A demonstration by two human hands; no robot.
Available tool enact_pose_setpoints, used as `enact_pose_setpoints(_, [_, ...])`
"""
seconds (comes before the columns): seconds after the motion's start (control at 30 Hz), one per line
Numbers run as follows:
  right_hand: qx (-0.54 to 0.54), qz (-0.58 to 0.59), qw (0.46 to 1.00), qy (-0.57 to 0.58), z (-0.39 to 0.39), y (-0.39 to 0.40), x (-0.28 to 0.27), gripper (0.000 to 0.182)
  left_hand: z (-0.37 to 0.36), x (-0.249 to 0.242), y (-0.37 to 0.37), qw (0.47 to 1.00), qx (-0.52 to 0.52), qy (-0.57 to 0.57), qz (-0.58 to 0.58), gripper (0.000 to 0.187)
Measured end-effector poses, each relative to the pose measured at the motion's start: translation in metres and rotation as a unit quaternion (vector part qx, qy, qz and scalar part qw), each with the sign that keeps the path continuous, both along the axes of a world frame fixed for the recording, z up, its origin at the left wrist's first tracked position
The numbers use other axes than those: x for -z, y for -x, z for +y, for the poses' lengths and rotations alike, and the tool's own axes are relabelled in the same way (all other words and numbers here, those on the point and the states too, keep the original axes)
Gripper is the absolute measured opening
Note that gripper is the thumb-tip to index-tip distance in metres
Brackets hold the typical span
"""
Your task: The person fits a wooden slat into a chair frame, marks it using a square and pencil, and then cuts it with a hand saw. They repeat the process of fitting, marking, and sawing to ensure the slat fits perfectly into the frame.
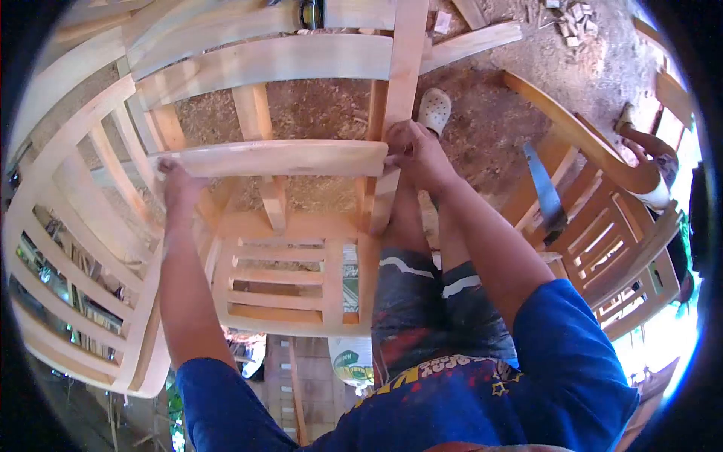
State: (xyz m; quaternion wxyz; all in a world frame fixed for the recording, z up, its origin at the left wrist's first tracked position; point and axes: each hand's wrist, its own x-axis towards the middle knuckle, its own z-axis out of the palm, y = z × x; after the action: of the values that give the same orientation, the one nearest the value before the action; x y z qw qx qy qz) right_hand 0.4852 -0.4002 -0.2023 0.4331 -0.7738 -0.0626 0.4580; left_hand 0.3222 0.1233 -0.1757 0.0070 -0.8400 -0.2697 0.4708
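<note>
A pale wooden slat [279, 159] lies across a wooden frame, between two side parts. My left hand [179, 181] grips its left end, with the fingers closed on it beside the slatted side panel [143, 290]. At the slat's right end my right hand [422, 154] is closed, with the fingers against the slat's tip and the upright wooden post [404, 68]. What the right fingers hold, if anything, is hidden. Another curved slat [271, 64] runs across the frame farther from me.
A handsaw [544, 184] with a blue blade rests on wooden parts at the right. Another person's arm [654, 143] shows at the far right, by more wooden furniture [602, 147]. Wood scraps [576, 22] lie on the dirt floor. A white clog [434, 111] stands past the post.
</note>
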Motion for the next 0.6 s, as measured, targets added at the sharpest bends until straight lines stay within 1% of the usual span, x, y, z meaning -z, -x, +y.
enact_pose_setpoints(0.1, [-0.001,-0.001,0.999,0.045,0.006,-0.006,-0.014,0.048,-0.083,0.001,-0.014,0.983,0.122,-0.121,0.064,0.071])
enact_pose_setpoints(0.17, [-0.011,0.007,1.0,0.011,0.003,-0.005,-0.011,0.053,-0.14,0.011,-0.02,0.971,0.173,-0.16,0.046,0.071])
enact_pose_setpoints(0.23, [-0.019,0.003,1.0,0.0,-0.002,-0.005,-0.01,0.056,-0.195,0.009,-0.033,0.971,0.207,-0.115,-0.017,0.077])
enact_pose_setpoints(0.3, [-0.029,-0.011,1.0,0.005,-0.005,-0.006,-0.01,0.057,-0.242,-0.007,-0.055,0.966,0.249,-0.025,-0.072,0.081])
enact_pose_setpoints(0.4, [-0.083,0.02,0.996,0.032,-0.012,-0.018,-0.017,0.059,-0.278,-0.009,-0.073,0.974,0.225,0.003,-0.013,0.078])
enact_pose_setpoints(0.5, [-0.091,0.043,0.995,-0.006,-0.028,-0.022,-0.014,0.059,-0.289,-0.018,-0.091,0.98,0.189,-0.003,0.056,0.074])
enact_pose_setpoints(0.6, [-0.056,0.02,0.998,-0.025,-0.039,-0.011,-0.014,0.046,-0.281,-0.013,-0.085,0.978,0.207,0.005,0.03,0.074])
